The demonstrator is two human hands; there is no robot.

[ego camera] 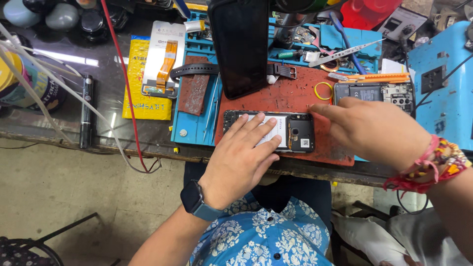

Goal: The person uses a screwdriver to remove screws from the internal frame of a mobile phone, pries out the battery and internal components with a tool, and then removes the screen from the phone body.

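A: Obs. The left hand [241, 160] lies flat, fingers spread, on the opened phone [270, 131], which rests back-up on the red work mat [276, 98] at the bench's near edge. Nothing is pinched; the palm only presses the white battery area down.

B: And the right hand [374, 130]?

A: Forefinger stretched out, its tip at the phone's top right corner beside the camera block; the other fingers curl loosely and hold nothing.

B: Technique note?

A: Judgement: keep the flat hand's pressure on the battery half, away from the exposed board beneath the pointing finger, so the body cannot slide on the mat.

B: Containers?

A: Beyond the fingertips, the blue tray [305, 37] holds a screwdriver, a small round part and other bits too small to tell. Tweezers [347, 52] lie across its edge. A yellow rubber band [323, 90] sits loose on the mat, just beyond the pointing finger.
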